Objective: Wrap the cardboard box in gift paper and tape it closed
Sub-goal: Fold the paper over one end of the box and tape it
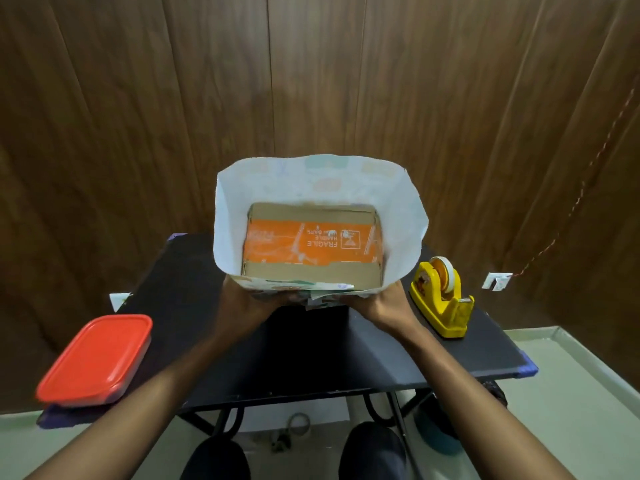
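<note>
Two hands (242, 303) (377, 306) grip matte-paper-sleeved (398, 209) rectangular cardboard box (311, 240).

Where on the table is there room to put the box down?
Bare black table shows between the two forearms, just below the box, and between the red tub and the left hand. The right side is crowded: the tape dispenser sits beside the right hand.

left hand (242, 301) at 11 o'clock, fingers curled, gripping | right hand (382, 303) at 1 o'clock, likewise gripping | forearms extended, converging forward
</note>
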